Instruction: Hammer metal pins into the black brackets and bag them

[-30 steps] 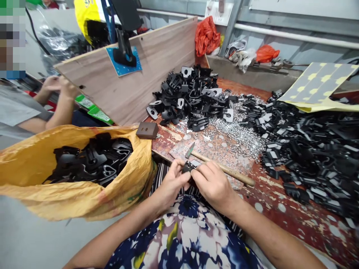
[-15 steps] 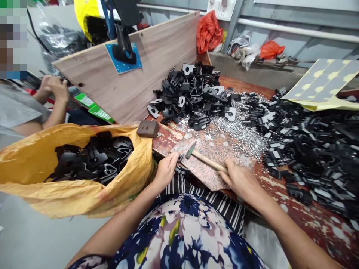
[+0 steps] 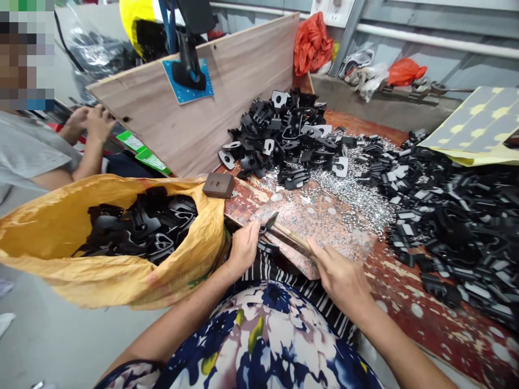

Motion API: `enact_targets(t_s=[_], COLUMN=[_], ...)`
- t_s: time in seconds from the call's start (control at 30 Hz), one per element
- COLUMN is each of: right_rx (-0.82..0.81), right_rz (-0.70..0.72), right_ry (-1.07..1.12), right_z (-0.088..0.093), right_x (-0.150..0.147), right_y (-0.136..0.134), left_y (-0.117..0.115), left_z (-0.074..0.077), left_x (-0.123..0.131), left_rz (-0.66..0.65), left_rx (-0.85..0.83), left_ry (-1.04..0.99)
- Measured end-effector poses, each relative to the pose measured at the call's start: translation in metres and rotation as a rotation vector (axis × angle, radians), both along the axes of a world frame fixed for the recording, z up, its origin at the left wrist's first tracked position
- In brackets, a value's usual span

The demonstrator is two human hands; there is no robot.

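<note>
The two-handed hold on the black clip (image 3: 267,247) has been dropped. The hammer (image 3: 290,236) is now gripped by the right hand (image 3: 338,273), fingers curled round the handle, head brought just beside the clip. The clip (small, dark, partly hidden) is pinched by the left hand (image 3: 243,246) at the speckled slab (image 3: 332,227) edge.

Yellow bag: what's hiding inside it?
The yellow bag holds a tangled heap of black plastic parts. Only the top layer shows; anything deeper is covered by them and the bag's crumpled sides.
</note>
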State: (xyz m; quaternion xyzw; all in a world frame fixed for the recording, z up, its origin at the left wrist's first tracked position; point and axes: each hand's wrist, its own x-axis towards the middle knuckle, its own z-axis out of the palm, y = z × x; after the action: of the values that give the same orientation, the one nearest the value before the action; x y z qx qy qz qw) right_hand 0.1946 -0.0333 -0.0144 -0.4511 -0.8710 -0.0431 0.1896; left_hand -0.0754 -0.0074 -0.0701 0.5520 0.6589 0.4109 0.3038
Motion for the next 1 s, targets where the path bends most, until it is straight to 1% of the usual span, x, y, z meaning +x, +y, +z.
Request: enact_targets(t_s=[0.07,0.2,0.33,0.43,0.53,0.67,0.77,0.83,0.93,1.0], right_rx=[-0.07,-0.158,-0.178,-0.174,-0.172,-0.133,-0.03,0.01,-0.049,-0.102], right_rz=[-0.021,-0.089,-0.143,-0.165,-0.133,-0.055,-0.045,-0.025,0.01,0.0], right_ry=[-0.012,0.058,0.015,0.084,0.132,0.107,0.157,0.119,-0.002,0.016], right_z=[-0.006,-0.006,-0.012,-0.01,0.001,0.015,0.012,0.005,-0.002,-0.002], right_x=[0.001,0.007,0.009,0.009,0.01,0.01,0.005,0.0,-0.005,-0.004], right_y=[0.002,0.007,0.012,0.011,0.007,0.0,-0.005,-0.005,-0.004,-0.002], left_y=[0.0,0.001,0.001,0.0,-0.001,-0.001,-0.001,-0.002,-0.002,-0.002], left_z=[0.0,0.003,0.006,0.005,0.003,0.0,0.0,0.0,0.0,-0.001], left_x=[0.0,-0.004,-0.007,-0.007,-0.005,-0.004,-0.004,-0.004,-0.004,-0.004], left_rz=[-0.01,-0.043,-0.09,-0.094,-0.083,-0.075,-0.069,-0.059,-0.046,-0.049], left_rx=[0.001,0.003,0.004,0.002,-0.004,-0.013,-0.019,-0.023,-0.032,-0.036], left_ry=[-0.002,-0.011,-0.015,-0.009,-0.002,-0.005,-0.009,-0.005,0.004,0.006])
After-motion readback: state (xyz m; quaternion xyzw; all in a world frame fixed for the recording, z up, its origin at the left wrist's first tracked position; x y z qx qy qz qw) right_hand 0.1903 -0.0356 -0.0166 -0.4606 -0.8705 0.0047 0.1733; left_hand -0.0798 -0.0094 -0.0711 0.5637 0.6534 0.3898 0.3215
